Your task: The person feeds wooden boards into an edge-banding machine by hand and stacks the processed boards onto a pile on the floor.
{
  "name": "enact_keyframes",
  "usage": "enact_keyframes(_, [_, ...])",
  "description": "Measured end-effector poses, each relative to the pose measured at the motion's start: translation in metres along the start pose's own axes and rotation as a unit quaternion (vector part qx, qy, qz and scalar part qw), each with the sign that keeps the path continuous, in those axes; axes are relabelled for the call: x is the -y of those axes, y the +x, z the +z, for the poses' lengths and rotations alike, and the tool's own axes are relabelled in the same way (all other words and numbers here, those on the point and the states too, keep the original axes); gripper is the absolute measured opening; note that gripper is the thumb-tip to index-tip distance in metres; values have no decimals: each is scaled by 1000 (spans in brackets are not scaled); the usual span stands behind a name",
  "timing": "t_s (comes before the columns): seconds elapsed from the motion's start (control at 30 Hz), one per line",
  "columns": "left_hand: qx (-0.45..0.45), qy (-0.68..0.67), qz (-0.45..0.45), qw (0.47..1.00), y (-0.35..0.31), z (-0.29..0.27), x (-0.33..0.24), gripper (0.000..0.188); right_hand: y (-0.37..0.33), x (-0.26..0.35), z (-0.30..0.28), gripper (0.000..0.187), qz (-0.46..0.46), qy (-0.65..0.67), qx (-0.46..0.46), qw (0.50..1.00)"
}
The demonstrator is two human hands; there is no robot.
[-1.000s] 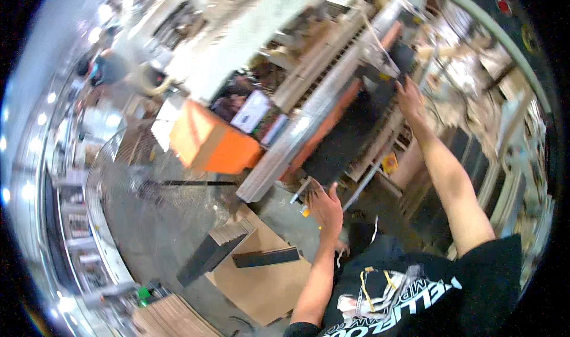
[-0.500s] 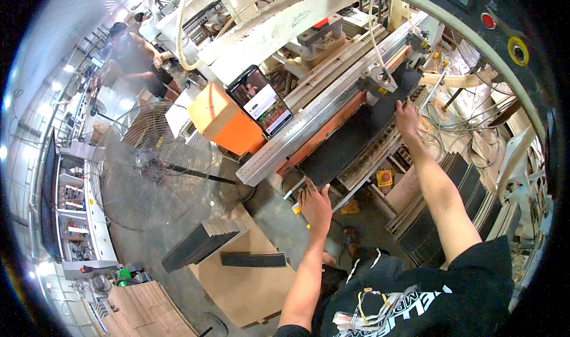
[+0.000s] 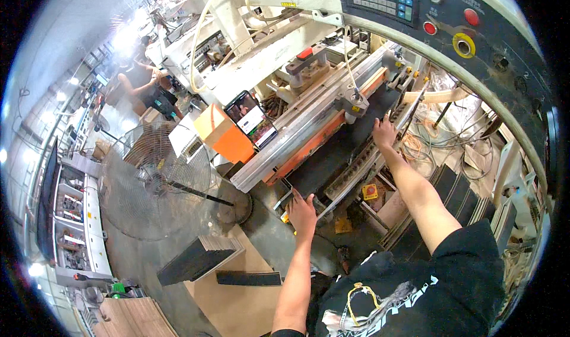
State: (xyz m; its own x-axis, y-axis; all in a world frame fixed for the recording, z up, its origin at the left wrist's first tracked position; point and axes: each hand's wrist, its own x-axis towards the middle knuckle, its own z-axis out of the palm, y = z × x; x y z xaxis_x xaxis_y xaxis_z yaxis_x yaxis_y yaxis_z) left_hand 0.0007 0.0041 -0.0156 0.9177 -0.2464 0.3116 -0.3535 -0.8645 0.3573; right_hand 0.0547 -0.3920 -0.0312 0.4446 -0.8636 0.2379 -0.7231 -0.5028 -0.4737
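Stretching both arms forward, we have our two hands at the long black board (image 3: 332,156), which lies slantwise on the bed of the machine. Our left hand (image 3: 301,215) is at the board's near end, its fingers straight and its thumb held wide of them; the fingertips are at the corner, though we cannot tell whether they touch it. Our right hand (image 3: 385,132) is at the side edge toward the far end, fingers a little bent and slightly apart, with the fingertips over the board. Its underside is hidden, so we cannot tell whether it pinches the edge or only rests there.

Along the board's other side we see a metal beam (image 3: 297,138), and a clamp head (image 3: 354,102) stands above the board near our right hand. A phone (image 3: 249,117) leans beside an orange box (image 3: 222,135) next to the beam. Below the bed we see a yellow switch box (image 3: 370,192), and to its right a stack of dark boards (image 3: 436,221). On our left are a big floor fan (image 3: 155,177) and, nearer us, a pile of black boards (image 3: 193,260) beside a black strip (image 3: 248,279), on a brown sheet (image 3: 219,307). A control panel (image 3: 439,22) fills the upper right, and another person (image 3: 139,85) stands well apart at the upper left.
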Motion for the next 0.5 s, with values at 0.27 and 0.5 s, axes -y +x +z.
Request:
enact_keyframes(0.27, [1, 29, 3, 1000, 2, 6, 1, 68, 0, 7, -16, 61, 8, 11, 20, 1000])
enact_keyframes(0.5, [26, 37, -15, 999, 2, 4, 0, 69, 0, 7, -16, 63, 5, 25, 34, 999])
